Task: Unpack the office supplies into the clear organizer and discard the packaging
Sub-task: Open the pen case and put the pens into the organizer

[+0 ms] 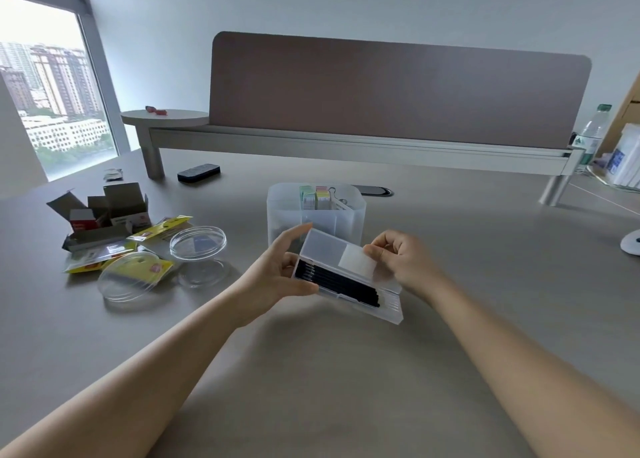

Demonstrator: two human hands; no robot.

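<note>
The left hand (pixel 277 277) has its grip closed on the left end of a clear pen box (pixel 346 277). The right hand (pixel 398 260) pinches the open lid by its white label. Both hold the box up over the desk (pixel 346 371). Black pens (pixel 337 284) lie side by side inside. Just behind the box stands the clear organizer (pixel 284 208) with small colored things in it. Off to the left lie empty wrappers (pixel 138 249) and an open carton (pixel 110 211).
</note>
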